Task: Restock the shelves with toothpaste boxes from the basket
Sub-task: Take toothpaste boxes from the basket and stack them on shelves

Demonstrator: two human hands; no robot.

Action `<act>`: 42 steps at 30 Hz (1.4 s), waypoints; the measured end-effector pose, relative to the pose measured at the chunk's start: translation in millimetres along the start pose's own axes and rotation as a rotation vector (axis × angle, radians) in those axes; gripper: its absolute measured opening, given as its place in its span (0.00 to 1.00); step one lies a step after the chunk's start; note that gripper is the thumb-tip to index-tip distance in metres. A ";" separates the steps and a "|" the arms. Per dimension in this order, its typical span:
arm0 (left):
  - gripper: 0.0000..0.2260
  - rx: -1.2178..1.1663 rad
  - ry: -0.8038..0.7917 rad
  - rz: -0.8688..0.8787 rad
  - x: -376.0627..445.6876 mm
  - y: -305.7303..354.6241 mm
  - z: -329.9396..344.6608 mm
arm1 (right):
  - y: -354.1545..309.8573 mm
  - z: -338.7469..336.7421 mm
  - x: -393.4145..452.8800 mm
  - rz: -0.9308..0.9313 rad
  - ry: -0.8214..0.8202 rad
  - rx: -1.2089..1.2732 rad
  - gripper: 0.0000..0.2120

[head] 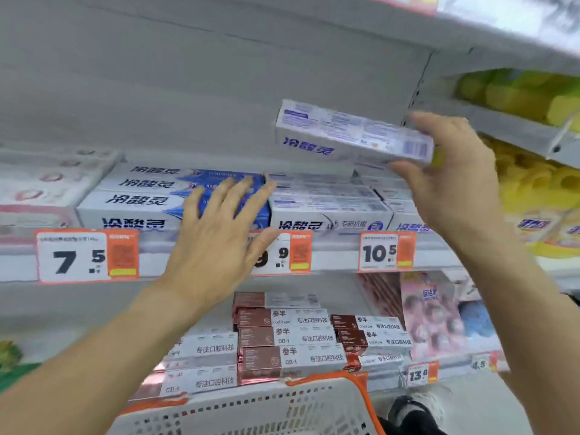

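Head view, all placed from the shelf edge (pixel 332 262) with its orange price tags. Above it, toward the right: right hand (pixel 452 171), fingers and thumb curled round one end of a white toothpaste box (pixel 348 133), held tilted in the air over the stacked boxes (pixel 326 208). Just above it, at centre: left hand (pixel 219 227), fingers straight and spread, resting on the blue-and-white stack (pixel 150 199). Far below it: white basket (pixel 251 412) with orange handle, rim only in sight.

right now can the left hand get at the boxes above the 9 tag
Probably yes: the left hand lies open on the blue boxes beside them, and nothing stands between it and those boxes.
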State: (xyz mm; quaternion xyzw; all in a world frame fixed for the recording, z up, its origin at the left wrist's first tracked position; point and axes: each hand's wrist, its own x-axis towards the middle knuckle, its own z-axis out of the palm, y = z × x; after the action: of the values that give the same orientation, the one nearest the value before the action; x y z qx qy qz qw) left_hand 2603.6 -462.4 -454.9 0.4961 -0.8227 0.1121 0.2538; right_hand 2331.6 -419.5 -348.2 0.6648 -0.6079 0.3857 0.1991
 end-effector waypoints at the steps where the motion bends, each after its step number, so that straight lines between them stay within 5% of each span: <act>1: 0.27 0.022 -0.023 -0.002 -0.9 0.5 1.4 | 2.3 9.4 19.7 0.002 -0.059 -0.033 0.25; 9: 0.25 0.053 -0.042 -0.037 -1.4 3.6 7.1 | 38.1 80.1 109.5 0.063 -0.573 -0.053 0.22; 15: 0.24 0.039 -0.033 -0.031 -1.1 1.3 8.0 | 42.3 96.8 107.0 0.099 -0.764 -0.003 0.21; 23: 0.24 0.025 -0.005 -0.019 -3.0 -0.2 8.6 | 40.9 98.5 103.2 0.086 -0.846 -0.159 0.12; 27: 0.24 0.025 -0.011 -0.018 -4.0 -0.3 9.0 | 2.8 97.8 97.8 0.047 -0.874 0.001 0.21; 32: 0.24 0.017 -0.011 -0.024 -4.4 -0.5 8.7 | -15.7 89.2 84.8 0.015 -1.107 -0.018 0.40; 42: 0.24 0.021 0.001 -0.029 -4.1 1.2 8.5 | -16.3 85.9 49.0 -0.021 -1.061 -0.041 0.39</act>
State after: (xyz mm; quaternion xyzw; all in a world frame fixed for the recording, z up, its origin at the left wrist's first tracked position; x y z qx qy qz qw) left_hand 2601.5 -462.5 -464.2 0.5105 -0.8142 0.1175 0.2505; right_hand 2368.8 -511.7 -361.4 0.7708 -0.6256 -0.0176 -0.1192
